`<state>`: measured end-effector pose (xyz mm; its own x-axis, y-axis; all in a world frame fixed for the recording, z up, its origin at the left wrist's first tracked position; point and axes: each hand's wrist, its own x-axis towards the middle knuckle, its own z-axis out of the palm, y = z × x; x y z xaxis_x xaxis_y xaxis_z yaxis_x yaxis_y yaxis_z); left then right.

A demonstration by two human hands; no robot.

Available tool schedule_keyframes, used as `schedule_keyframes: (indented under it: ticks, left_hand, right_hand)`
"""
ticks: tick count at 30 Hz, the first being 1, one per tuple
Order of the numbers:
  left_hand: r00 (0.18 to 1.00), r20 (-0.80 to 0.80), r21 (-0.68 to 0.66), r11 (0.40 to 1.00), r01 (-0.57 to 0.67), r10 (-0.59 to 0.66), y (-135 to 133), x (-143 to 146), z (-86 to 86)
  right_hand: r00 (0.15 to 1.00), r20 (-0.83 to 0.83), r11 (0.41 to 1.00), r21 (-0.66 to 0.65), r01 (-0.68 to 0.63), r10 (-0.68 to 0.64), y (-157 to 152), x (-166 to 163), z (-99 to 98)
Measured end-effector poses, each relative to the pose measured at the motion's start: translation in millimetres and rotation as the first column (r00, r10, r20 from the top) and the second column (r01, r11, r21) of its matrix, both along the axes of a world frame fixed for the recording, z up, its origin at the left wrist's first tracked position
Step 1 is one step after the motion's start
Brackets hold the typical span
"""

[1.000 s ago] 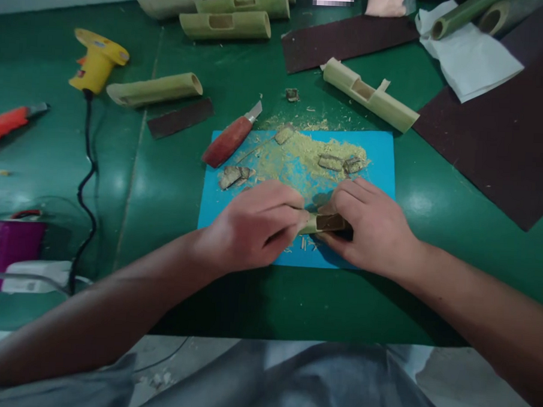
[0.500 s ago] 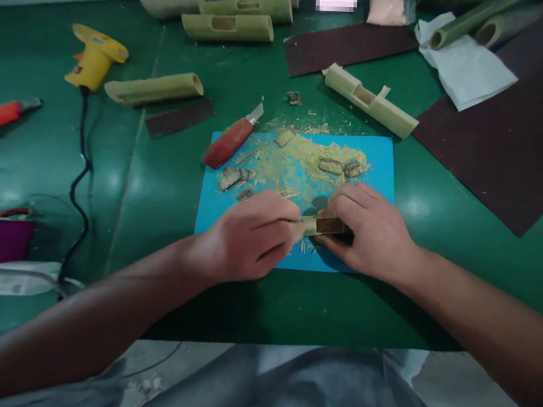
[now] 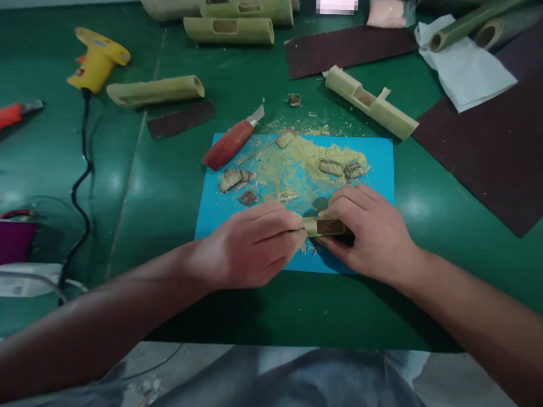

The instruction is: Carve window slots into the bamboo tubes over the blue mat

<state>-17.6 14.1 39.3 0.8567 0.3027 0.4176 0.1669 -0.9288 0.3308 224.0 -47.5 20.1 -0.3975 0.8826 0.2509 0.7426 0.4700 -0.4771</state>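
Observation:
A short bamboo tube (image 3: 312, 227) with a rectangular opening in its upper side lies low over the blue sheet (image 3: 380, 178). My right hand (image 3: 373, 235) is closed round its right end, thumb and fingers on either side of the opening. At the tube's left end, my left hand (image 3: 254, 245) is pinched shut. A thin dark edge shows between its fingertips, but I cannot make out what it is. Beyond the hands, pale green bamboo dust (image 3: 309, 157), small worn sandpaper scraps (image 3: 248, 198) and a red-handled knife (image 3: 231, 145) rest on the sheet.
Cut bamboo tubes (image 3: 229, 30) stand at the back, and another notched tube (image 3: 370, 103) lies at right. Dark sandpaper sheets (image 3: 494, 147) and a white cloth (image 3: 475, 77) are on the right. A yellow corded tool (image 3: 98, 61) sits at left.
My left hand has shifted slightly down and its fingertips have rolled at the tube's left end. My right hand keeps its hold on the tube.

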Motion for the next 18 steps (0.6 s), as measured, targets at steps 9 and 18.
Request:
schedule_keyframes:
  ticks: [9,18]
  left_hand:
    - [0.999,-0.034,0.025,0.999,-0.035,0.036,-2.8,-4.4,1.6]
    - [1.0,-0.004,0.062,0.998,-0.029,0.029,-2.4,-4.8,1.8]
  right_hand:
    - [1.0,-0.015,1.0,0.028,0.002,-0.002,0.5,-0.1,-2.0]
    - [1.0,-0.016,1.0,0.006,0.004,-0.004,1.0,0.8,-0.2]
